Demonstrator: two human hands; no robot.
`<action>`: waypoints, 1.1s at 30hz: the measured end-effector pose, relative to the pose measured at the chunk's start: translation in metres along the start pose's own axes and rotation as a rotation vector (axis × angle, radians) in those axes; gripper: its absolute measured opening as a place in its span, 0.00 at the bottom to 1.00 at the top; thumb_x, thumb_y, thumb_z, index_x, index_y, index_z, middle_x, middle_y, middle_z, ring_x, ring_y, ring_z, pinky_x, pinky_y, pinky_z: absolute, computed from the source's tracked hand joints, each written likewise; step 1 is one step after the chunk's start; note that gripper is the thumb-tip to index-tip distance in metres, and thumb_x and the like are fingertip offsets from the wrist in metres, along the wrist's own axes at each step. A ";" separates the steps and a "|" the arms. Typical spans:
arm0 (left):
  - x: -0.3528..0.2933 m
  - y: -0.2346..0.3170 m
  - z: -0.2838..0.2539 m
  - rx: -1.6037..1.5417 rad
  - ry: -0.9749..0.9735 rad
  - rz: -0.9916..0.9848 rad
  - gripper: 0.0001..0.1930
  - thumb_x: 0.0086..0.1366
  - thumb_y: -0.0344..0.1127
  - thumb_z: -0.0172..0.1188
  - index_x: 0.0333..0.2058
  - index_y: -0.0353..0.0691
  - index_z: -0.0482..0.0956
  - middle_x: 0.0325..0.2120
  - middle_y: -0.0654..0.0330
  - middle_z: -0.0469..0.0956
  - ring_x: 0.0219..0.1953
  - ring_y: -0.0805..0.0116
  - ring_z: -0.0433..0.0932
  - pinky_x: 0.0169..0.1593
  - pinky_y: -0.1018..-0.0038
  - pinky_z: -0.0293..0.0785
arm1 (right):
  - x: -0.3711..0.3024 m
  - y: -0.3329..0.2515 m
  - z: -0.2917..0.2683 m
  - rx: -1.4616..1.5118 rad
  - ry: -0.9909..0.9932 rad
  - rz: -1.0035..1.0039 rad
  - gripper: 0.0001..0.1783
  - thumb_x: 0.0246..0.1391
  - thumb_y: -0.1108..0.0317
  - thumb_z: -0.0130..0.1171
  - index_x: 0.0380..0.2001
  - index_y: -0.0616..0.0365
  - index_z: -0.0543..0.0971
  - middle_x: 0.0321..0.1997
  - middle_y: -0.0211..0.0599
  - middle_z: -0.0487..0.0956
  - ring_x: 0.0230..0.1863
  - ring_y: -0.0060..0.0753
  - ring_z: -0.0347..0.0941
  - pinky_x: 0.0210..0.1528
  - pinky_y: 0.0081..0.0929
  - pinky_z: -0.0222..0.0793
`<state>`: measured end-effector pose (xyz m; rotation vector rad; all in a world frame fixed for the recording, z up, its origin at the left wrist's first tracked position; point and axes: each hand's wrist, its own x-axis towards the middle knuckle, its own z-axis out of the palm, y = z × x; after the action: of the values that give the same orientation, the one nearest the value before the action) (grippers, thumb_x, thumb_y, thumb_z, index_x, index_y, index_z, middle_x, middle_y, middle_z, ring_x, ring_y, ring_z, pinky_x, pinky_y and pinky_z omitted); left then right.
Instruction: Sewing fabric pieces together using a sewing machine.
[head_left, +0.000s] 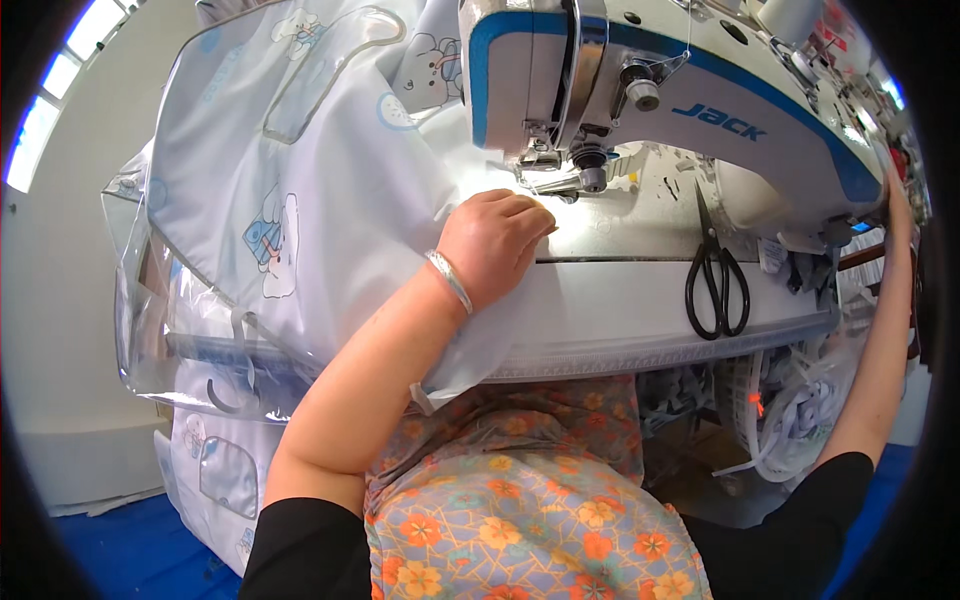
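Note:
My left hand [495,240], with a silver bangle at the wrist, is closed on white printed fabric [340,215] close to the needle area. Its fingers curl downward, and the fingertips are hidden. The fabric carries pale blue cartoon animals and grey trim, and it spreads over the table's left side. Above it stands a white and blue sewing machine [690,110], its lamp lighting the spot by the presser foot [560,185]. My right arm stretches up along the far right to the machine's end, where my right hand [899,190] is mostly hidden at the picture's rim.
Black-handled scissors [715,285] lie on the table right of the needle, blades pointing away. A ruler strip [640,352] runs along the front edge. Below right, a white basket [765,410] holds fabric strips. Clear plastic sheeting [140,330] hangs at the left.

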<state>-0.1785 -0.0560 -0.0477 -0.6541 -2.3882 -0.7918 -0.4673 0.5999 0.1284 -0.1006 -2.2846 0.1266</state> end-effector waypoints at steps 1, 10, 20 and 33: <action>0.000 0.000 -0.001 -0.013 -0.001 -0.001 0.04 0.57 0.24 0.61 0.32 0.37 0.82 0.30 0.55 0.83 0.33 0.55 0.81 0.39 0.64 0.78 | 0.003 0.023 0.014 0.218 -0.078 0.131 0.32 0.65 0.47 0.57 0.61 0.61 0.75 0.59 0.42 0.78 0.61 0.35 0.73 0.62 0.30 0.66; -0.003 -0.004 0.000 -0.031 -0.027 -0.014 0.05 0.57 0.25 0.61 0.32 0.36 0.82 0.31 0.55 0.83 0.34 0.54 0.81 0.40 0.63 0.78 | -0.073 0.048 0.044 1.057 -0.074 0.518 0.32 0.66 0.49 0.55 0.61 0.65 0.74 0.59 0.37 0.78 0.59 0.30 0.73 0.63 0.29 0.64; -0.009 0.011 0.000 0.206 -0.029 0.003 0.11 0.55 0.34 0.66 0.36 0.39 0.79 0.35 0.58 0.82 0.41 0.57 0.80 0.51 0.63 0.74 | -0.092 -0.017 -0.003 0.826 0.113 0.303 0.24 0.66 0.59 0.57 0.60 0.62 0.75 0.55 0.39 0.80 0.50 0.30 0.77 0.53 0.26 0.71; -0.013 0.018 -0.006 0.410 -0.106 -0.336 0.21 0.51 0.45 0.69 0.37 0.35 0.81 0.43 0.56 0.73 0.50 0.56 0.72 0.53 0.61 0.71 | -0.252 -0.392 -0.025 0.728 -0.776 -0.553 0.20 0.52 0.76 0.65 0.50 0.61 0.78 0.38 0.44 0.82 0.28 0.36 0.77 0.35 0.30 0.72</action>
<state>-0.1560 -0.0508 -0.0445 -0.1337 -2.6851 -0.3759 -0.2955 0.1839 0.0049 1.1159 -2.7459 0.7988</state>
